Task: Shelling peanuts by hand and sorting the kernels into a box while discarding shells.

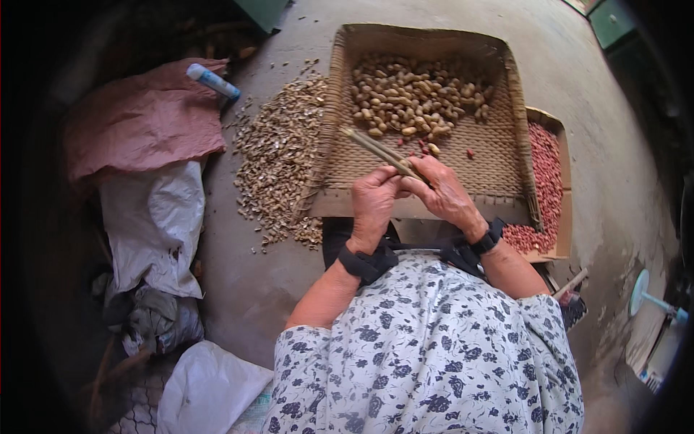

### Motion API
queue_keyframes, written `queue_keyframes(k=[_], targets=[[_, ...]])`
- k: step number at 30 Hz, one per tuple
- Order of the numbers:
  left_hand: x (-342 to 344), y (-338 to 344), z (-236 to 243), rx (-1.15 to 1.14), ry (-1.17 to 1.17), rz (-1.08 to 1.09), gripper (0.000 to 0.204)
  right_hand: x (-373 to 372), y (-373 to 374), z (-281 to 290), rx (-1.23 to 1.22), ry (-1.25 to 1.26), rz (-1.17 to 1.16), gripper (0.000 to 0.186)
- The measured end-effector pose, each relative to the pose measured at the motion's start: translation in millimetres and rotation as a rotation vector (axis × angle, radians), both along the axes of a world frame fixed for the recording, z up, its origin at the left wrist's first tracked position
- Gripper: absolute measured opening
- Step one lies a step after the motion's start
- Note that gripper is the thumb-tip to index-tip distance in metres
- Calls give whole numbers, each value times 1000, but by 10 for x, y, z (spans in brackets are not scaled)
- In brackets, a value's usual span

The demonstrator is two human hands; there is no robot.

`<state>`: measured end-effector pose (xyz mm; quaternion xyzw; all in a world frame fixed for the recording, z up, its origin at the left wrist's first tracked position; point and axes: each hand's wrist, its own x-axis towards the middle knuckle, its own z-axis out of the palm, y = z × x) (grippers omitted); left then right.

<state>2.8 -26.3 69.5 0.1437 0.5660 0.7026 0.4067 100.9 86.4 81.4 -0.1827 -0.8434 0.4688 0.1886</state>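
Observation:
My right hand grips a pair of long, pale wooden sticks, which slant up to the left over a woven tray. My left hand is closed at the sticks, its fingertips touching my right hand; what it pinches is too small to make out. Unshelled peanuts lie in the upper half of the tray, with a few red kernels just below them, beyond my hands. A cardboard box of red kernels sits against the tray's right side.
Broken shells are heaped on the concrete floor left of the tray. Pink and white sacks with a blue-white roll lie farther left, another white sack at lower left. A light blue object stands at right.

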Motion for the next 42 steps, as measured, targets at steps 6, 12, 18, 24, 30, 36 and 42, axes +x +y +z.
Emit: queue_keyframes(k=[6, 12, 18, 24, 30, 36, 42], targets=[[-8, 12, 58, -20, -24, -57, 15, 30, -24, 160, -119, -6, -47, 21], [-5, 21, 45, 15, -127, -80, 14, 62, 5, 185, -170, -167, -50, 25], [-15, -4, 138, 74, -196, 22, 16, 78, -33, 88, -228, -77, 56, 33], [-4, 19, 83, 104, -185, 31, 15, 84, -48, 180, -263, -93, -14, 28], [-21, 60, 76, 88, -164, -1, 12, 104, -1, 192, -211, -104, -29, 31], [-46, 71, 77, 76, -92, -27, 17, 129, 87, 172, -291, -118, 117, 37], [-36, 66, 62, 113, -74, -37, 18, 154, 44, 130, -410, -107, 103, 36]])
